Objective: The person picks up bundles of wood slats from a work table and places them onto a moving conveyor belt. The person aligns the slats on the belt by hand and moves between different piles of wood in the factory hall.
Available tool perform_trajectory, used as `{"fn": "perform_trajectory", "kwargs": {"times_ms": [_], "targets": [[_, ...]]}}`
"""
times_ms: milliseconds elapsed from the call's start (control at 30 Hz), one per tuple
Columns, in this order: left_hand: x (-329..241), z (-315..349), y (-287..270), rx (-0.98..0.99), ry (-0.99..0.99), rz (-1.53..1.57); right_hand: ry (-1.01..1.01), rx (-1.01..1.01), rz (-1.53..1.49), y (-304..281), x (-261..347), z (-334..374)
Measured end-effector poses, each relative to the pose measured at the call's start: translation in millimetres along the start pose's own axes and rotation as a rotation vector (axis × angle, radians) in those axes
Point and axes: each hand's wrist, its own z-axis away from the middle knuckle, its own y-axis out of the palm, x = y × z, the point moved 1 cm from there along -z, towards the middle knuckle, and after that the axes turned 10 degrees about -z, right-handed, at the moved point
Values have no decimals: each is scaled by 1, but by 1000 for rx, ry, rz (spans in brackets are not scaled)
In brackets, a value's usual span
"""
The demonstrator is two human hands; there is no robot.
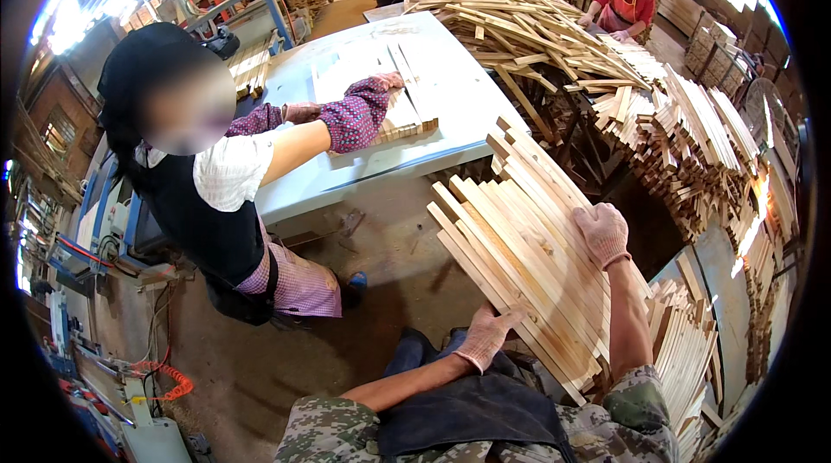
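A broad bundle of pale wooden strips [528,247] lies side by side in front of me, its far ends uneven. My left hand [492,335], in a knitted glove, grips the bundle's near left edge, the fingers passing underneath. On the opposite side my right hand [602,234], gloved too, closes over the right edge with the fingers bent. The bundle is tilted and held above the floor, close to my dark apron [476,420]. What lies under its right part is hidden.
Left, a co-worker [208,177] rests both hands on strips [402,117] on a white table [459,73]. A heap of loose strips [511,22] rises behind it. Stacked strips [684,134] stand at right, more [684,350] beside my right arm. Another person [625,6] works far right.
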Motion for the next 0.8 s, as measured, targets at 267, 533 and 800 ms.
{"fn": "perform_trajectory", "kwargs": {"times_ms": [267, 533, 800], "targets": [[-2, 6, 3, -76, -26, -119, -8, 22, 11, 0, 3, 1], [7, 5, 13, -80, 6, -36, -65, -8, 17, 2, -9, -3], [37, -9, 29, -286, 221, 141, -221, -51, -73, 18, 7, -21]]}}
